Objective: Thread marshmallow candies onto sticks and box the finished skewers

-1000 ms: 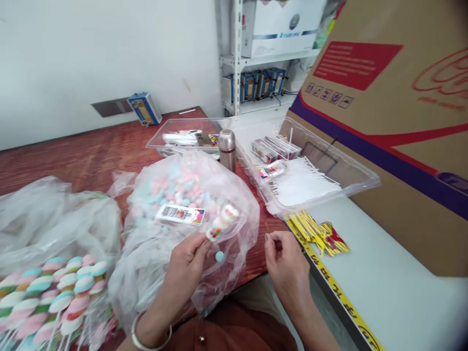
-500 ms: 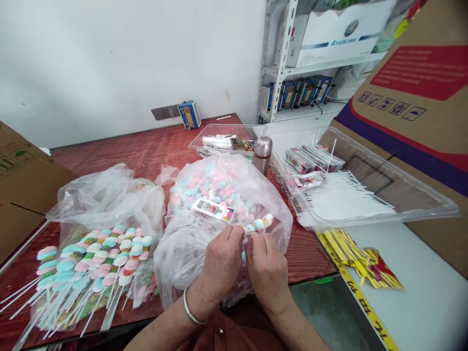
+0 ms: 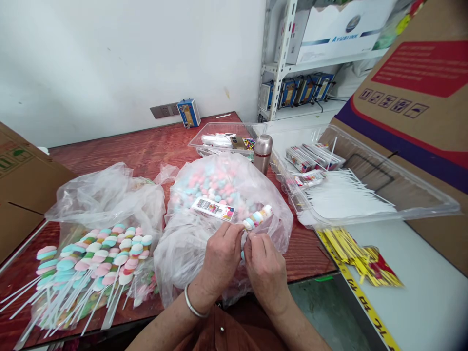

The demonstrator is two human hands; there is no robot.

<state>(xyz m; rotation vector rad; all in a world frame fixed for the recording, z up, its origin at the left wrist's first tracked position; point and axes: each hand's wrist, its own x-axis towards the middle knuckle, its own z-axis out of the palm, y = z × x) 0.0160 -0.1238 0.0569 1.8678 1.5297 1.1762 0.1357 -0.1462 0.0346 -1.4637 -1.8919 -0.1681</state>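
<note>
A marshmallow stick (image 3: 258,218) in a clear printed wrapper points up and to the right from my fingertips. My left hand (image 3: 223,256) is closed in a pinch at its lower end. Right beside it, my right hand (image 3: 266,268) pinches the same end; any small thing between the fingertips is hidden. Under and behind the hands lies a large clear bag (image 3: 234,168) of loose pink, blue and white marshmallows. On that bag rests a printed label card (image 3: 213,208). Several unwrapped marshmallow sticks (image 3: 102,253) lie in a pile at the left.
A clear tray (image 3: 402,214) at the right holds white sticks (image 3: 347,197) and packs of printed wrappers (image 3: 310,157). Yellow twist ties (image 3: 347,248) lie in front of it. A steel flask (image 3: 263,155) stands behind the bag. Cardboard boxes (image 3: 29,175) flank the table.
The wrapped marshmallow stick has turned slightly and tilted up, showing more of its printed wrapper. Both hands stay nearly in place, fingertips still together at its lower end.
</note>
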